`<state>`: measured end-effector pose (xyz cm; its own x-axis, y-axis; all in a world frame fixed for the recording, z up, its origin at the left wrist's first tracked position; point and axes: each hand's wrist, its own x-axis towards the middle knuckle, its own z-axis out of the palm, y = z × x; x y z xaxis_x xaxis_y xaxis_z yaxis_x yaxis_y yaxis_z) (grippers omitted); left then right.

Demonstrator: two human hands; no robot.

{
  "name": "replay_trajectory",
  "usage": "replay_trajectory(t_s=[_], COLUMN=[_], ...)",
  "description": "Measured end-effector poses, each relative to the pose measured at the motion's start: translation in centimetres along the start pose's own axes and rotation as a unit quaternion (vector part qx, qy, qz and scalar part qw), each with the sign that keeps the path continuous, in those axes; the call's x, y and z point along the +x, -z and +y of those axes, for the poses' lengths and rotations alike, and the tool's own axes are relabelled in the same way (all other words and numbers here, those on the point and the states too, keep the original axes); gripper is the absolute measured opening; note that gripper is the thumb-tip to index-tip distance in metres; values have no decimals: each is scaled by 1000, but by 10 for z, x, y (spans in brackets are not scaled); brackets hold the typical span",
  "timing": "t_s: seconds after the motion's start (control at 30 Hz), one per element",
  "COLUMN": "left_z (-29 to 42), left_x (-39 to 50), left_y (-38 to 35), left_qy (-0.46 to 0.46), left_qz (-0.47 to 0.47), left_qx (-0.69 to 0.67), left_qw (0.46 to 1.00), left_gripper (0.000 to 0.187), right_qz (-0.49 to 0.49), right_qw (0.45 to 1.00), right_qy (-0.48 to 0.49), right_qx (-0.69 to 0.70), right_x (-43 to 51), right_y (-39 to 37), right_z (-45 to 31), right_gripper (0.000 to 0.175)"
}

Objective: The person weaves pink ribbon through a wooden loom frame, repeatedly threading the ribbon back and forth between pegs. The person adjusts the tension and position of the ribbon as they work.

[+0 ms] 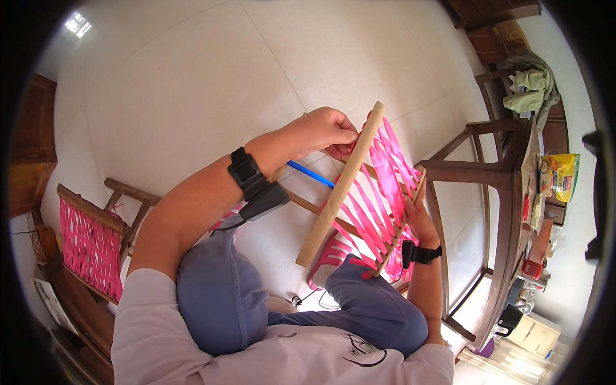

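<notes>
A small wooden folding stool frame (332,197) stands tilted in front of my knees, pink ribbon (385,168) strung in loose strands between its two rails. At the near rail's upper part, my left hand (332,132) has its fingertips pinched on pink ribbon beside the wood; the rail partly hides them. My right hand (420,216) grips the far rail (399,231), thumb on the near side and other fingers mostly hidden. More ribbon hangs bunched (399,260) beneath that hand. A blue rod (310,174) shows between the frame's legs.
Left of me stands another stool with a woven pink seat (91,240). A dark wooden table (505,192) rises close on the right, bearing a yellow packet (560,178). A pink shoe (332,260) is under the frame, and a cable (303,301) lies on the tiled floor (192,72).
</notes>
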<state>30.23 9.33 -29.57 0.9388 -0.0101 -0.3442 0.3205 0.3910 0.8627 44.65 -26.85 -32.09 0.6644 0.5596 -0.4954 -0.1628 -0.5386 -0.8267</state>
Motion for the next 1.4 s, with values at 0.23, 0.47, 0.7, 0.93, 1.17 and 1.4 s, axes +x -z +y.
replay_trajectory(t_s=[0.23,0.47,0.7,0.93,1.17,1.4], left_z=[-1,-9,-19,-13,-10,-6], left_x=[4,9,18,20,17,16], left_y=[0,-3,-10,-17,-12,-5], left_qy=[-15,-30,-34,-41,-46,-19], left_qz=[-2,-27,-46,-57,-67,-55], left_qx=[-5,-91,-155,-128,-130,-118], left_qw=[1000,995,986,989,988,991], left_gripper=[20,21,21,25,24,27], right_qz=[-5,-27,-14,-11,-22,-28], right_qw=[1000,999,997,998,996,995], right_qy=[7,30,-51,-59,-65,-75], right_qx=[-10,9,51,21,60,51], right_x=[4,1,-3,4,4,1], right_y=[3,-2,3,7,6,5], right_z=[7,-3,-5,-2,-3,-5], right_gripper=[82,79,74,77,75,76])
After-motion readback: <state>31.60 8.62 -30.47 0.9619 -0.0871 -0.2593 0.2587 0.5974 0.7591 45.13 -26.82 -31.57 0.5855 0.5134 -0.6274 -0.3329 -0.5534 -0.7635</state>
